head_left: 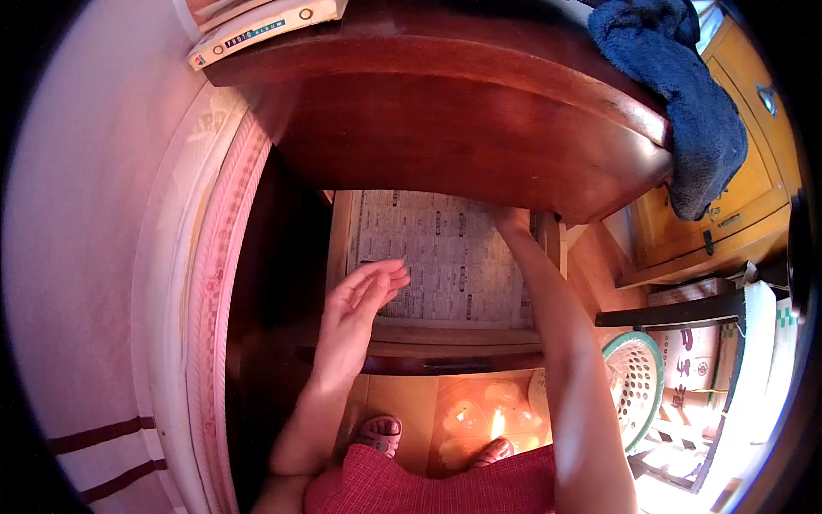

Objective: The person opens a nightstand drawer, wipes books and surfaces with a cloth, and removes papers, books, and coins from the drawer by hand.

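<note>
A drawer (454, 336) is pulled out beneath a dark red wooden top (462, 111), its bottom lined with printed newspaper (437, 257). Over the left part of the drawer hovers my left hand (364, 295), palm turned inward, fingers loosely bent and a little apart, with nothing in it. My right arm reaches into the right side of the drawer; of my right hand (512, 221) only the part near the wrist shows, and the wooden top hides its fingers.
A photo album (265, 32) lies on the top at upper left, a dark blue cloth (672, 103) hangs at its right corner. Beyond are a yellow cabinet (745, 154), a green-rimmed basket (634, 385) and a dark frame (668, 313). Pink bedding (224, 300) borders the left.
</note>
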Available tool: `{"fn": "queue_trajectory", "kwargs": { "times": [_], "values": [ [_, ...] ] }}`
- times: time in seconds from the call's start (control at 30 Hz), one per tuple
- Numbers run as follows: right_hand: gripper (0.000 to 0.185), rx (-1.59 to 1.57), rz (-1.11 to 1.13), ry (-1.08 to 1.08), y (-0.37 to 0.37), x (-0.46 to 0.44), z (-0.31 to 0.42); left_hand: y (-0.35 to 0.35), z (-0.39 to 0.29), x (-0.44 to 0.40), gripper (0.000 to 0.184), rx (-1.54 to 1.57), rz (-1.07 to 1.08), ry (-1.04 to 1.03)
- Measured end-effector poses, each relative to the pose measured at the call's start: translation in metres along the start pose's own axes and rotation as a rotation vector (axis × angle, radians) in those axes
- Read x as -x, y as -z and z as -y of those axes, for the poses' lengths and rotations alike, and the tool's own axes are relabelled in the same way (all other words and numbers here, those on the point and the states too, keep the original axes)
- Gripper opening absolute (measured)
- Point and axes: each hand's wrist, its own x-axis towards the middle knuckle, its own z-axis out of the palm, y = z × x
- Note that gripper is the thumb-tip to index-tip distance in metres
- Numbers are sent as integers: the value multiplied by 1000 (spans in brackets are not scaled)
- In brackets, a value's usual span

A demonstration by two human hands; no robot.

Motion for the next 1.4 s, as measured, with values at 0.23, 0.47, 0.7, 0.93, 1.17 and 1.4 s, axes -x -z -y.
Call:
{"fn": "queue_trajectory", "kwargs": {
  "times": [0.23, 0.47, 0.7, 0.93, 1.17, 1.4],
  "values": [
    [61, -875, -56, 376, -99, -54, -63, 3, 10, -2, 36, 441, -20, 180],
    [57, -34, 8, 248, -12, -3, 8, 32, 15, -4, 41, 656, -190, 161],
    [26, -916, 966, 171, 77, 115, 122, -1, 25, -13, 42, 878, -321, 464],
    [21, -963, 690, 148, 74, 109, 98, 5, 53, -14, 36, 1269, -239, 216],
    [37, 530, -145, 477, -33, 23, 3, 2, 44, -12, 31, 1306, -116, 260],
    [40, 628, -233, 603, -25, 19, 4, 2, 46, -13, 28, 1304, -97, 223]
  ]
}}
